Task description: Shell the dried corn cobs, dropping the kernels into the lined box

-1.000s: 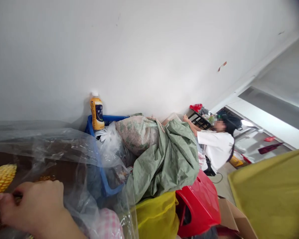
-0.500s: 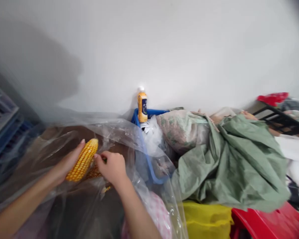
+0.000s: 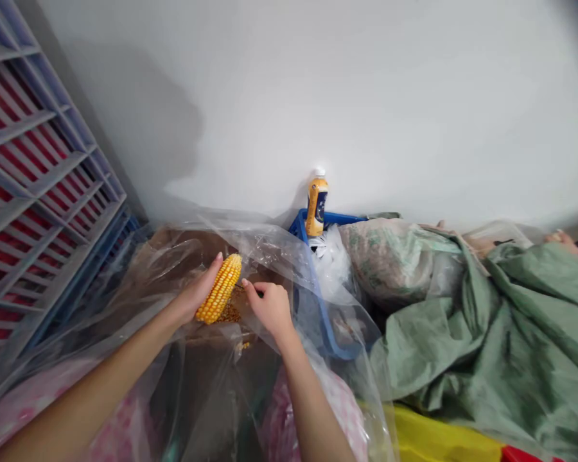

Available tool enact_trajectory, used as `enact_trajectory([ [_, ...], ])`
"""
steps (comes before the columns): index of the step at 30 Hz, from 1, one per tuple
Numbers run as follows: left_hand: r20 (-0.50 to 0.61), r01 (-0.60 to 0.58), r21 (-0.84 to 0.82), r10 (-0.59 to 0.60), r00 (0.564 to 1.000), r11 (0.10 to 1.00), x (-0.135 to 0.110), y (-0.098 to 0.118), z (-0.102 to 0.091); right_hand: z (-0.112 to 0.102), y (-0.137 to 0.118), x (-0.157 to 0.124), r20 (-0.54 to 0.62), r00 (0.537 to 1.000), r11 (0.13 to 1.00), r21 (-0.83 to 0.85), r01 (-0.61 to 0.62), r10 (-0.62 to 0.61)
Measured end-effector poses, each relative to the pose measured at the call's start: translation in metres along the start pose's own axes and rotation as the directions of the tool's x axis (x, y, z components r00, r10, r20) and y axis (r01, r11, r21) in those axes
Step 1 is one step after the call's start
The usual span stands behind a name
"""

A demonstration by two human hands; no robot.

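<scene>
One corn cob (image 3: pixel 219 289) gripped in left hand (image 3: pixel 199 291); right hand (image 3: pixel 274 308) beside it, pinching dark object (image 3: pixel 260 294), identity unclear.

The corn cob (image 3: pixel 220 290) now appears nearer mid-view.

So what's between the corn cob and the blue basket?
Head view: going right from the corn cob, the right hand, then clear plastic sheeting, which overlaps part of the blue basket in the picture.

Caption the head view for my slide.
Left grip holds a husked corn cob over loose kernels, right grip close beside the cob.
</scene>
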State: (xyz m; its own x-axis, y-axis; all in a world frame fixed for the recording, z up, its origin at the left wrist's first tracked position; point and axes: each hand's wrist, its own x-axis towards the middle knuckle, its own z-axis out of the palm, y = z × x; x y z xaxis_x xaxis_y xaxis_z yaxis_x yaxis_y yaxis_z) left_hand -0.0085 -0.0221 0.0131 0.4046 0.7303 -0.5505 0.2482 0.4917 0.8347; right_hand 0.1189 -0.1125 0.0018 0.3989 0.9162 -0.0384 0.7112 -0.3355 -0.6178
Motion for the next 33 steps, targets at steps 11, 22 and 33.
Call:
enact_trajectory([
  [11,0.135,0.165,-0.208,-0.139,0.981,0.964,0.0,0.002,-0.001,-0.002,-0.003,0.0,0.056,0.997,0.997,0.052,0.053,-0.056],
  [22,0.339,0.362,-0.319,-0.251,0.907,0.876,0.002,0.003,-0.003,-0.003,-0.005,-0.002,0.104,0.994,0.942,0.336,0.003,-0.04],
  [33,0.378,0.335,-0.315,-0.207,0.902,0.888,-0.006,0.003,0.001,-0.016,-0.015,0.0,0.033,0.995,0.89,0.451,0.068,-0.092],
])
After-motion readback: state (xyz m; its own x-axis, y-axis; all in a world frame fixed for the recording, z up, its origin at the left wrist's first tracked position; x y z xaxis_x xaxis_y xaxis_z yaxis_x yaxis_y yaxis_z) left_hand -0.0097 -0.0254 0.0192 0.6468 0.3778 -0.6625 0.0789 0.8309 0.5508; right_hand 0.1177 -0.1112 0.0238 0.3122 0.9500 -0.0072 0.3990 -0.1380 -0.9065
